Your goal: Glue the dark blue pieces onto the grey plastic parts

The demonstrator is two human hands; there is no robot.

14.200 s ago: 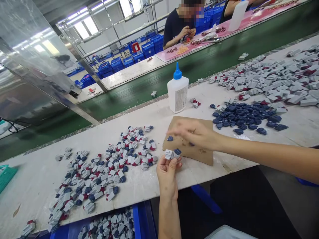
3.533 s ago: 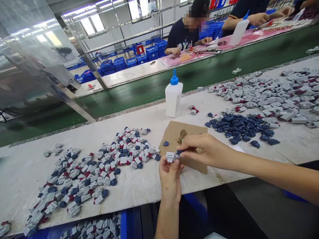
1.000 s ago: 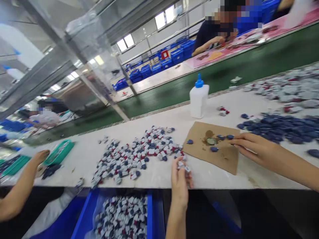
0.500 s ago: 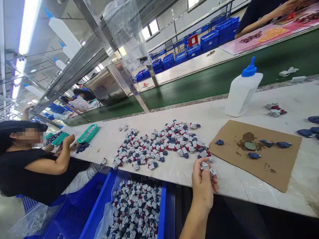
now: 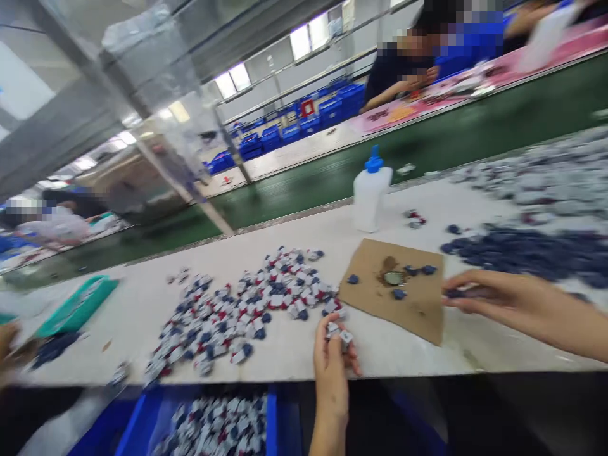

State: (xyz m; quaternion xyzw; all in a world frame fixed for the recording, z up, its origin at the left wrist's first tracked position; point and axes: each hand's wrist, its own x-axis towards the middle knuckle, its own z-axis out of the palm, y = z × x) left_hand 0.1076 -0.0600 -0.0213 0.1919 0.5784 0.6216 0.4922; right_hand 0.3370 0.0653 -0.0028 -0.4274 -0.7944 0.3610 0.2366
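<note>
My left hand (image 5: 331,367) is closed around a few small light-grey plastic pieces (image 5: 346,337) at the table's front edge. To the right, my right hand (image 5: 513,307) pinches a small dark blue piece (image 5: 455,293) beside the right edge of a brown cardboard sheet (image 5: 365,304). On the cardboard are a round greenish cap-like dish (image 5: 394,277) amid a brown wet stain, and several dark blue pieces (image 5: 399,294). Left of my left hand spreads a pile of small grey, red and blue assembled parts (image 5: 280,297). Motion blurs the finer shapes.
A white squeeze bottle (image 5: 372,199) with a blue nozzle stands behind the cardboard. Loose dark blue pieces (image 5: 527,253) and grey pieces (image 5: 546,171) cover the right side. A blue bin (image 5: 272,421) of parts sits below the table edge. A green conveyor (image 5: 294,190) runs behind.
The view has swung right. My right hand has come into view from the right, holding a dark blue piece. My left hand still grips the grey pieces.
</note>
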